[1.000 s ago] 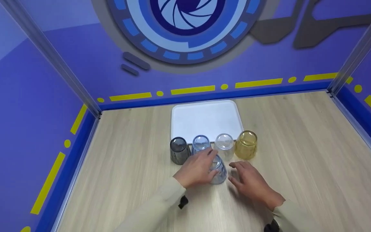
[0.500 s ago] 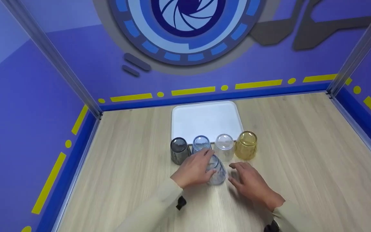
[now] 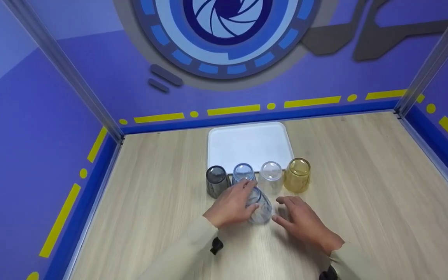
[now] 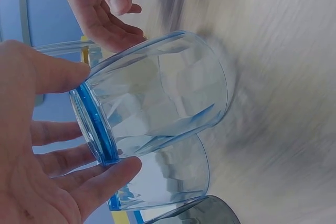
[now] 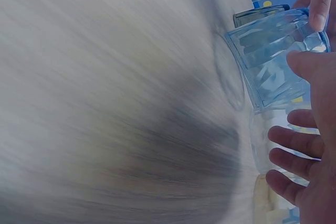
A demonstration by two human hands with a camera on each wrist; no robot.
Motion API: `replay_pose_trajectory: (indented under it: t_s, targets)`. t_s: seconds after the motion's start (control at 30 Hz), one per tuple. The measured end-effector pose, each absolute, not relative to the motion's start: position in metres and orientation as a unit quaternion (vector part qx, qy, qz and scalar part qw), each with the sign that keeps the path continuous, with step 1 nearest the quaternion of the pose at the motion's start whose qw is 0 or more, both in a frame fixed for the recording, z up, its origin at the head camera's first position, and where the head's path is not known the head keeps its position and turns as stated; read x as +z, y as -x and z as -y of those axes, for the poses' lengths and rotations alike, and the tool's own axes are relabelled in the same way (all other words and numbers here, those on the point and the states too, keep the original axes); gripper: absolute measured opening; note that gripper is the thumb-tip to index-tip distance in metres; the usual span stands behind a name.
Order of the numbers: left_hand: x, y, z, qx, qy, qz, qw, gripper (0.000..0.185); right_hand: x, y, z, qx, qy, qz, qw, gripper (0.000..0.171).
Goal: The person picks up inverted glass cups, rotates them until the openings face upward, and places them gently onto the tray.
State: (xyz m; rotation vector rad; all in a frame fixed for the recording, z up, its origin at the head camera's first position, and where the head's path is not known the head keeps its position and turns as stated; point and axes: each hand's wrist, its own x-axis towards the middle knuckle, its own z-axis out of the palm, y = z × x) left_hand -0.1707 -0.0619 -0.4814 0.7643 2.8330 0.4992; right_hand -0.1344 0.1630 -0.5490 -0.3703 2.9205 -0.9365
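Note:
My left hand (image 3: 230, 205) grips a pale blue glass tumbler (image 4: 163, 90) near its thick base, thumb on one side and fingers on the other. The tumbler is upside down and tilted, its base leaning toward the left hand and its rim close over the table. To its right my right hand (image 3: 305, 221) has its fingers spread and slightly bent, the thumb pointing at the glass and nothing held. Just behind stand upturned tumblers in a row: dark grey (image 3: 217, 182), blue (image 3: 243, 171), clear (image 3: 271, 179) and amber (image 3: 297, 177). My left hand partly hides the blue one.
A white tray (image 3: 249, 146) lies behind the row of tumblers, its front edge close to them. Blue printed panels (image 3: 224, 93) wall in the wooden table (image 3: 161, 186) at the back and both sides.
The held tumbler has tipped further, its base leaning left, as my left hand shifts slightly left. My right thumb has moved a little toward the glass; the row stays put.

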Motion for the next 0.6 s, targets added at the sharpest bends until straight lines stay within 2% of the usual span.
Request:
replay_pose_trajectory:
  t_s: [0.17,0.6]
  targets:
    - [-0.4831,0.1703,0.0642,0.174,-0.272,-0.944,0.067,0.056,-0.5487,0.133,-0.1627,-0.302,0.118,-0.946,0.025,0.049]
    - [-0.4793,0.1677,0.0664,0.203,-0.238,-0.945,0.095,0.051,-0.5491,0.1341,-0.1615,-0.3,0.121,-0.946,0.03,0.048]
